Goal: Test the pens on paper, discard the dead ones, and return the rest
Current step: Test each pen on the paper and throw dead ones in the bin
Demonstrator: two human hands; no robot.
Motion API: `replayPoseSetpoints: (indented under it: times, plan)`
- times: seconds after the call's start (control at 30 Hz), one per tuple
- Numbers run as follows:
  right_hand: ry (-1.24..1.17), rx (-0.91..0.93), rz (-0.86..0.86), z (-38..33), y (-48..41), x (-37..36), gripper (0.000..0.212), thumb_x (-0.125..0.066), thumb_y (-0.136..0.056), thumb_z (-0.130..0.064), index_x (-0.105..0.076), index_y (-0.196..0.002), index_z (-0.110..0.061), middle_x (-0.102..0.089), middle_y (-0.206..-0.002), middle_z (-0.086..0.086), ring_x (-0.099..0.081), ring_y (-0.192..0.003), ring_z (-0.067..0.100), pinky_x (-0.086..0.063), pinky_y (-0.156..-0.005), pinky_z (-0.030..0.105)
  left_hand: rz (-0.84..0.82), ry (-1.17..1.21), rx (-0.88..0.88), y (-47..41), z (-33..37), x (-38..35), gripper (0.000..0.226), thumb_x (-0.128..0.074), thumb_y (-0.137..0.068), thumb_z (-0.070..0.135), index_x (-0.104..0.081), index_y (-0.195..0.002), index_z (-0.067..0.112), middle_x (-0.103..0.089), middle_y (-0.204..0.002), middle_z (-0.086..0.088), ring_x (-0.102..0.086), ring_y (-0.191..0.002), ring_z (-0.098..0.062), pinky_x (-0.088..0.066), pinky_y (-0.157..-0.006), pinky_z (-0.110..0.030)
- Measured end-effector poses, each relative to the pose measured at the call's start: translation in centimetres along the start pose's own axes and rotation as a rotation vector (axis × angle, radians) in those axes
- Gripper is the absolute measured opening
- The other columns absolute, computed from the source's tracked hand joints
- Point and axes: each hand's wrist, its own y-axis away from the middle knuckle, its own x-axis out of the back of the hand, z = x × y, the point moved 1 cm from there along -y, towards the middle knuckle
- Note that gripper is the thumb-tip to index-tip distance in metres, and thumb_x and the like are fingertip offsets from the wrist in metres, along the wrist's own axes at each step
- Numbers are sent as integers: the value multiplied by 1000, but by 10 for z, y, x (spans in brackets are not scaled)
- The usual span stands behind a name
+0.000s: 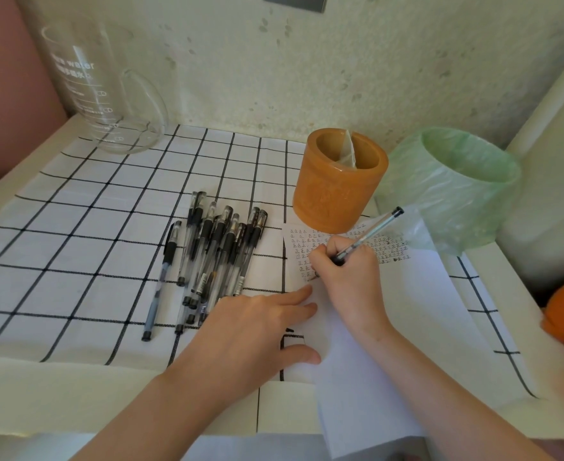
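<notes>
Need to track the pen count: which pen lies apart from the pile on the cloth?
The leftmost pen, lying alone left of the pen pile, with a gap between them.

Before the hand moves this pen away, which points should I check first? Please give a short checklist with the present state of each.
1. Pen gripped by the right hand: ok.
2. Tip on the paper: ok.
3. Fresh mark from this pen: cannot tell, the fingers hide it.
4. Left hand pinning the paper: ok.
5. Lined bin open for dead pens: ok.
6. Orange holder upright, with room: ok.
</notes>
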Motion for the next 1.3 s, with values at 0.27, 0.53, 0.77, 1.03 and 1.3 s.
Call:
replayPoseSetpoints:
  times: [0.27,0.53,0.77,1.03,1.3]
  plan:
    - [-3,24,-10,1,1,1,46,-59,-81,1,-33,-49,-18,-29,-45,-10,-29,-51,8,-30,-53,24,-20,0,-7,1,-1,-1,58,-45,-81,66,-35,-135,47,-13,-142,40,-56,-109,-2,-44,-88,-22]
    - [-8,13,-26,2,0,1,49,-60,-82,-1,-32,-48,-21,-31,-40,-11,-31,-48,6,-34,-53,23,-38,-15,7,0,1,1,58,-45,-81,66,-33,-135,48,-11,-142,42,-57,-105,-2,-43,-87,-21]
    - [-2,0,-14,1,1,2,51,-59,-82,2,-29,-48,-22,-29,-40,-10,-29,-44,4,-28,-47,12,-35,3,14,1,1,1,59,-44,-81,65,-33,-136,47,-11,-143,40,-57,-107,-2,-43,-89,-22]
    - [-55,-125,-64,-7,-4,11,39,-60,-88,-7,-47,-52,-15,-46,-46,0,-40,-44,7,-36,-49,17,-43,2,16,3,3,2,59,-44,-82,64,-32,-137,46,-11,-144,38,-55,-109,-3,-41,-90,-20]
    - [-365,-421,-54,-20,11,29,40,-62,-81,-46,-60,-62,-10,-45,-44,4,-38,-38,12,-29,-38,20,-18,29,37,1,2,0,58,-46,-80,65,-37,-135,45,-18,-145,35,-54,-111,-2,-40,-92,-20]
